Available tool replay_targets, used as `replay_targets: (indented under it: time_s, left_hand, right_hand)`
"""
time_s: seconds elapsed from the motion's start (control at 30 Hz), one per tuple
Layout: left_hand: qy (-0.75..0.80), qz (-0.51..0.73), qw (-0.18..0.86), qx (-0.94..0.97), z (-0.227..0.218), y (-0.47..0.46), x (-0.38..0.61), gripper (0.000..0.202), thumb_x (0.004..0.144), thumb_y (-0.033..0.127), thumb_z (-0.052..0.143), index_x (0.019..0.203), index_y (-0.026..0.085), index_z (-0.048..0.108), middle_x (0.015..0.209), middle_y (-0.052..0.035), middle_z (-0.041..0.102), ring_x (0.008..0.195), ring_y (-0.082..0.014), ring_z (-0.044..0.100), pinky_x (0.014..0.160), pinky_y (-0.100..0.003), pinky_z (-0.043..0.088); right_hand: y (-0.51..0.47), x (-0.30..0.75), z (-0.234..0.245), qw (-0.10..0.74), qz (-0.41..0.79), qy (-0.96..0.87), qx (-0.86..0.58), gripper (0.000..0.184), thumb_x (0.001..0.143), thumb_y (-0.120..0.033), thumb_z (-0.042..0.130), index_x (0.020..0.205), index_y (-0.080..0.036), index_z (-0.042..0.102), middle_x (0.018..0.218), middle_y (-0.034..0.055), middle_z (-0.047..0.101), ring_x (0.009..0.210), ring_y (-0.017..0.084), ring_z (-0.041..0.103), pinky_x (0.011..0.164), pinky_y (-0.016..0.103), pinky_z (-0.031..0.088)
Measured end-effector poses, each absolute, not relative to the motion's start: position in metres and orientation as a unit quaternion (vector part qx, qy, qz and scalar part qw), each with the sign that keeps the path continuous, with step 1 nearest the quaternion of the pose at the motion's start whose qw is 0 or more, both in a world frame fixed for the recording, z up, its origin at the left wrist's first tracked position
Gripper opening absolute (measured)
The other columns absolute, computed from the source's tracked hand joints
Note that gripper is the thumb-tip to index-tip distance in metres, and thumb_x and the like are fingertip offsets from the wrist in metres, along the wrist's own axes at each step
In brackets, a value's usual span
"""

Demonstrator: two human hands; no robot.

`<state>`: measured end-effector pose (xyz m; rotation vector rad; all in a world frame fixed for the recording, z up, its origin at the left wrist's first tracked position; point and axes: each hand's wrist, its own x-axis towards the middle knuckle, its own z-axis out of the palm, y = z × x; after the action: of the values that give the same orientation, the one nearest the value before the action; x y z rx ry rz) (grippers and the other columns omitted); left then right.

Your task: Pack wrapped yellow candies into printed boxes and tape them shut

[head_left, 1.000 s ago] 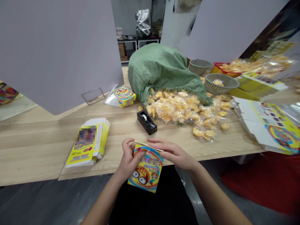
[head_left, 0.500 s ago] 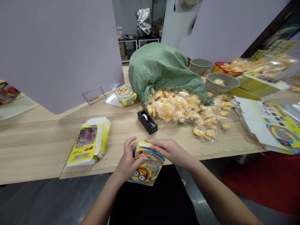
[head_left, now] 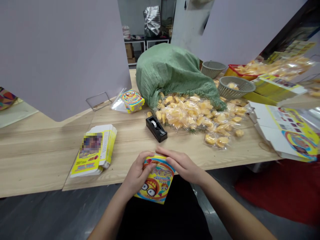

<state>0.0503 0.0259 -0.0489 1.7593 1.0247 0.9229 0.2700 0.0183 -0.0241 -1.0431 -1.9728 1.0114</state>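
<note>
Seen from the head camera, a person's left hand (head_left: 136,174) and right hand (head_left: 181,163) close around a printed yellow carton (head_left: 160,180), held just off the near edge of a light wooden table (head_left: 37,156). The left hand is narrowly wrapped around the carton's side, while the right lies across its top end, fingers reaching toward the left hand. Between them, the hands cover the top of the carton, so its upper end cannot be seen. Its cartoon face points down toward the person's lap. Pressure spread across both hands appears well suited to thin card, keeping its corners square without creasing the panels.

A stack of flattened cartons (head_left: 93,150) lies to the left. Ahead stand a black tape dispenser (head_left: 156,128) and a small assembled carton (head_left: 132,101) on a clear plastic bag (head_left: 117,104). Wrapped yellow snacks (head_left: 197,116) spill from a green sack (head_left: 172,75). A gray plastic basket (head_left: 235,87) holds a few more, and an opened flat carton (head_left: 287,131) lies at the right end of the table.
</note>
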Motion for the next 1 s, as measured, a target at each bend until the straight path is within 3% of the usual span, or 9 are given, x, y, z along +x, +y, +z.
replay_targets:
  time_s: [0.17,0.3,0.37,0.5,0.63,0.83,0.9,1.0]
  left_hand:
    - [0.447,0.404,0.406,0.687,-0.051,0.027,0.047,0.024,0.093,0.033,0.051,0.114,0.024,0.047,0.109,-0.0033,0.055,0.097,-0.0149,0.058,0.084,-0.026,0.049]
    - [0.428,0.408,0.368,0.717,-0.05,0.026,0.046,0.025,0.094,0.027,0.049,0.118,0.026,0.047,0.111,-0.0036,0.055,0.099,-0.0144,0.058,0.083,-0.025,0.049]
    - [0.407,0.443,0.329,0.728,-0.05,0.027,0.047,0.022,0.093,0.023,0.05,0.115,0.026,0.049,0.107,-0.003,0.056,0.098,-0.0142,0.058,0.083,-0.025,0.049]
    - [0.403,0.569,0.218,0.683,-0.061,0.038,0.047,0.021,0.091,0.017,0.053,0.11,0.024,0.049,0.105,-0.0035,0.055,0.1,-0.0156,0.057,0.085,-0.028,0.049]
    - [0.404,0.546,0.138,0.721,-0.079,0.052,0.038,0.023,0.088,0.013,0.056,0.108,0.022,0.05,0.11,-0.0054,0.054,0.106,-0.0183,0.055,0.09,-0.034,0.047]
    - [0.427,0.452,0.129,0.773,-0.075,0.057,0.028,0.026,0.089,0.011,0.053,0.113,0.022,0.054,0.106,-0.0057,0.054,0.103,-0.0181,0.053,0.089,-0.033,0.048]
    - [0.428,0.449,0.136,0.773,-0.071,0.058,0.026,0.026,0.089,0.012,0.054,0.114,0.022,0.054,0.106,-0.0058,0.055,0.104,-0.0183,0.053,0.089,-0.034,0.048]
    - [0.428,0.454,0.142,0.768,-0.07,0.06,0.025,0.026,0.089,0.013,0.054,0.113,0.022,0.054,0.106,-0.0063,0.055,0.104,-0.0187,0.053,0.089,-0.035,0.048]
  right_hand:
    - [0.008,0.265,-0.041,0.473,0.327,-0.711,-0.405,0.032,0.094,-0.021,0.049,0.125,-0.025,0.057,0.133,0.0103,0.059,0.122,0.021,0.057,0.091,0.034,0.055]
    - [0.007,0.263,-0.048,0.492,0.27,-0.74,-0.372,0.035,0.091,-0.014,0.052,0.121,-0.029,0.061,0.127,0.0073,0.063,0.117,0.02,0.06,0.098,0.036,0.051]
    - [0.009,0.262,-0.053,0.493,0.31,-0.724,-0.371,0.035,0.09,-0.018,0.054,0.122,-0.031,0.061,0.131,0.0058,0.06,0.119,0.02,0.058,0.1,0.036,0.049]
    - [0.032,0.264,-0.072,0.534,0.441,-0.552,-0.465,0.041,0.09,-0.039,0.054,0.129,-0.028,0.052,0.13,0.009,0.058,0.117,0.023,0.057,0.093,0.041,0.05]
    - [0.089,0.269,-0.089,0.503,0.427,-0.368,-0.655,0.037,0.083,-0.045,0.054,0.109,-0.02,0.059,0.118,0.0093,0.061,0.109,0.023,0.055,0.085,0.036,0.05]
    - [0.155,0.27,-0.088,0.406,0.537,-0.349,-0.652,0.021,0.065,-0.037,0.071,0.065,-0.017,0.065,0.074,0.007,0.066,0.073,0.021,0.059,0.059,0.031,0.05]
    - [0.154,0.267,-0.088,0.416,0.55,-0.347,-0.636,0.019,0.06,-0.034,0.073,0.063,-0.018,0.064,0.07,0.0048,0.065,0.07,0.019,0.058,0.057,0.029,0.05]
    - [0.137,0.262,-0.097,0.479,0.531,-0.337,-0.612,0.025,0.064,-0.044,0.067,0.069,-0.02,0.062,0.079,0.0033,0.065,0.078,0.018,0.059,0.061,0.028,0.052]
